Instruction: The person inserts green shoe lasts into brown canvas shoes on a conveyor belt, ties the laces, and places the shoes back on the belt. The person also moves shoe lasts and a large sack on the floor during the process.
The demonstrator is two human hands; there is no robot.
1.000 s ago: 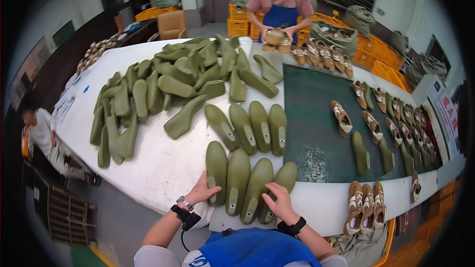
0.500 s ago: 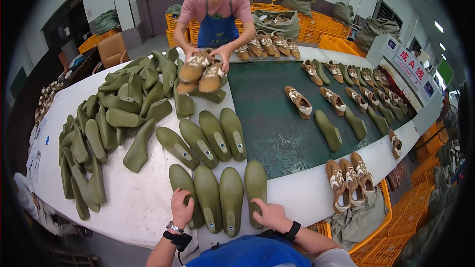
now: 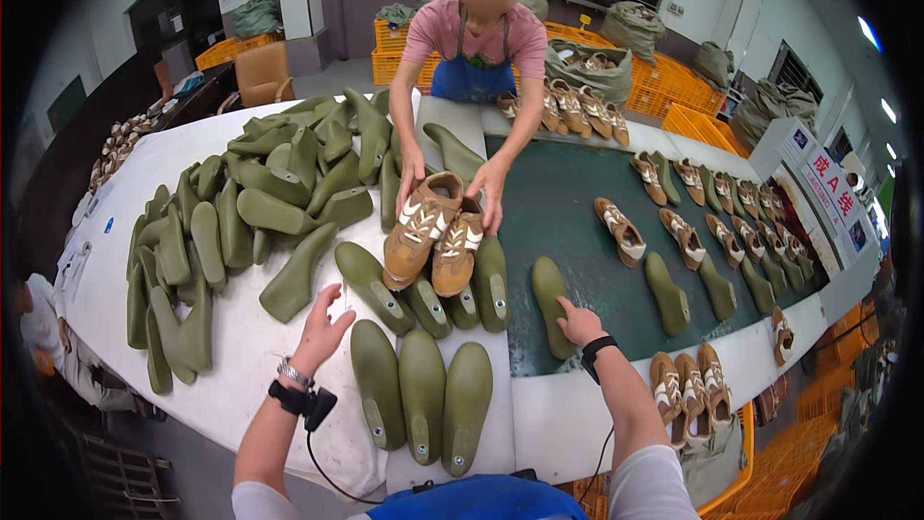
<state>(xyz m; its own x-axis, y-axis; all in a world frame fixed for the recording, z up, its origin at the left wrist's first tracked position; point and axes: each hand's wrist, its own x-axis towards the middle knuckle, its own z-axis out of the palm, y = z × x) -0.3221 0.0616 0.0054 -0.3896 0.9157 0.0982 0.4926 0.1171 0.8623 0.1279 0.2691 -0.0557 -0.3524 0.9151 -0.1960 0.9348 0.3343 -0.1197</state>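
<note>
My right hand (image 3: 581,325) has its fingers on the right side of an olive-green shoe last (image 3: 547,299), which lies at the near left end of the dark green belt (image 3: 525,221). My left hand (image 3: 322,332) hovers with fingers apart, holding nothing, beside the leftmost of three lasts (image 3: 422,395) lined up in front of me. Behind that row lies another row of lasts (image 3: 366,274). A co-worker's hands (image 3: 491,183) hold a pair of brown sneakers with white stripes (image 3: 419,226) over it, partly covering it.
A heap of loose lasts (image 3: 279,183) covers the left side of the white table (image 3: 245,347). Sneakers and lasts stand in rows on the belt's right part. Three sneakers (image 3: 688,385) sit at the near right edge, beside a yellow crate (image 3: 741,453).
My right hand has moved right with a last, from the near row onto the belt. My left hand has come off the leftmost last. The co-worker has brought the sneakers nearer.
</note>
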